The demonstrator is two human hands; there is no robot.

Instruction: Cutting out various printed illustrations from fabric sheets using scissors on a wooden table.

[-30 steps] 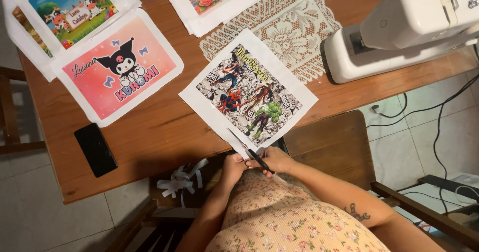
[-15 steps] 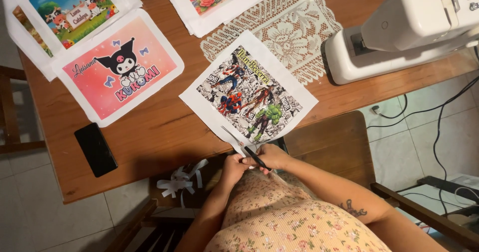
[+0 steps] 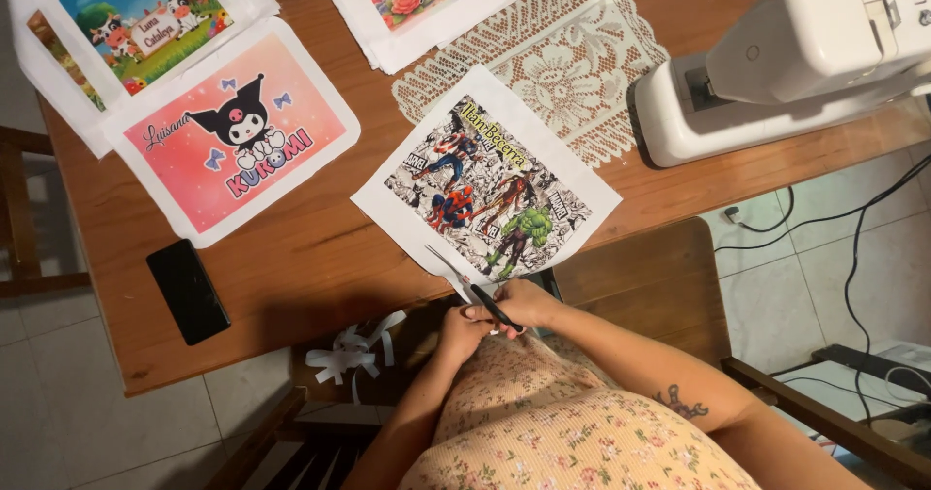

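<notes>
Scissors further into superhero print

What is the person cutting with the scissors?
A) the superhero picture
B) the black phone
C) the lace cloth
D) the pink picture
A: the scissors in the right hand meet the white edge of the superhero picture.

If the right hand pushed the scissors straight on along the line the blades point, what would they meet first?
The right hand aims the scissors up and to the left along the near edge of the superhero print. Its white border is first in line; the tips seem already at it. Beyond lies bare wooden table.
</notes>
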